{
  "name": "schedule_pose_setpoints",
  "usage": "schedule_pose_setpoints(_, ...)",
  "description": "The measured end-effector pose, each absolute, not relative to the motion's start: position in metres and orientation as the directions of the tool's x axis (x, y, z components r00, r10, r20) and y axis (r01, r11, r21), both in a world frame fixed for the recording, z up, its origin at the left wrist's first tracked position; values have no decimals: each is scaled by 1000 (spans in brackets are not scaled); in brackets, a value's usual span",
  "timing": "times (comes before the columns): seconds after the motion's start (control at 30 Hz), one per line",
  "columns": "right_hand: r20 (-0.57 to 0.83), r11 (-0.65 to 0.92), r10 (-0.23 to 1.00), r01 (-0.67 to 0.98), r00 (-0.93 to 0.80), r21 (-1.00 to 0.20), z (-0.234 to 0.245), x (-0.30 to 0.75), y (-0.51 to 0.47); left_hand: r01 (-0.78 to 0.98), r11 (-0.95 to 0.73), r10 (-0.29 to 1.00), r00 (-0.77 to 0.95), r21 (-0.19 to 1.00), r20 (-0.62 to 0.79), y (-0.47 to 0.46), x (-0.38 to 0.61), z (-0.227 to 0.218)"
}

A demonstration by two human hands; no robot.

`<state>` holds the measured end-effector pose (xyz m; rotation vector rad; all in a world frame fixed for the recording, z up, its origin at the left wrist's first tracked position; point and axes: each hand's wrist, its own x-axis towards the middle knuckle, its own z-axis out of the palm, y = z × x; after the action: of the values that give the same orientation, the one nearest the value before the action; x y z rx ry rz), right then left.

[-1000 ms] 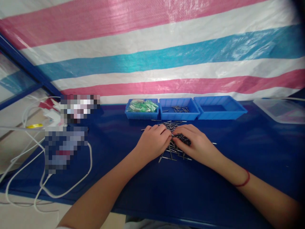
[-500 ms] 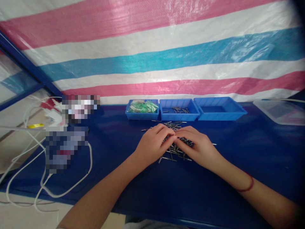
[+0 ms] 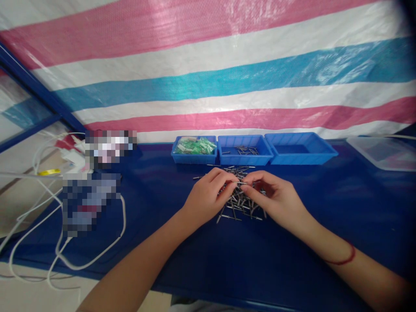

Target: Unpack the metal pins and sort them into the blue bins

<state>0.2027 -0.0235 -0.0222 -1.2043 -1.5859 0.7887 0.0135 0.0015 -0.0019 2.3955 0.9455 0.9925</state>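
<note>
Between my two hands, just above the pile, is a thin metal blind rivet [image 3: 241, 183]. My left hand [image 3: 212, 190] pinches one end of it between thumb and fingers. My right hand [image 3: 276, 197] has its thumb and index finger curled around the other end, and that grip is partly hidden. Beneath both hands lies a loose pile of blind rivets [image 3: 240, 203] on the blue table, pointing in many directions. The hands cover part of the pile.
Behind the pile stand three blue bins: the left bin [image 3: 195, 158] holds green-and-clear plastic packets, the middle bin [image 3: 245, 159] several rivets, and the right bin [image 3: 302, 158] shows a bare floor. A clear plastic lid or tray [image 3: 373, 156] lies far right. White cables [image 3: 123, 216] loop at left.
My right hand has shifted slightly right, away from my left fingertips, so the rivet between them now shows. My left hand has barely moved.
</note>
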Motion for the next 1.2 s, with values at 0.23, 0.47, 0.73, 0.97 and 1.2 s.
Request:
schedule_pose_setpoints(0.23, 448, 442, 889, 413, -88, -796, -15, 200, -30, 435, -715, 690, 568, 548, 449, 4, 12, -2)
schedule_pose_setpoints(0.47, 464, 476, 870, 527, -166, -704, -10, 203, -31, 449, -746, 642, 681, 492, 352, 3, 12, -1)
schedule_pose_setpoints(0.73, 502, 407, 863, 499, 66, -765, -7, 219, 24, 541, -684, 723, 592, 489, 356, 10, 1, 0)
schedule_pose_setpoints(0.97, 606, 378, 792, 837, -72, -395, -4, 220, 91, 548, -750, 660, 646, 369, 383, 17, -3, -10)
schedule_pose_setpoints(1.2, 607, 422, 770, 870, -197, -253, -9, 219, 55, 603, -749, 662, 663, 276, 349, 15, -6, -8)
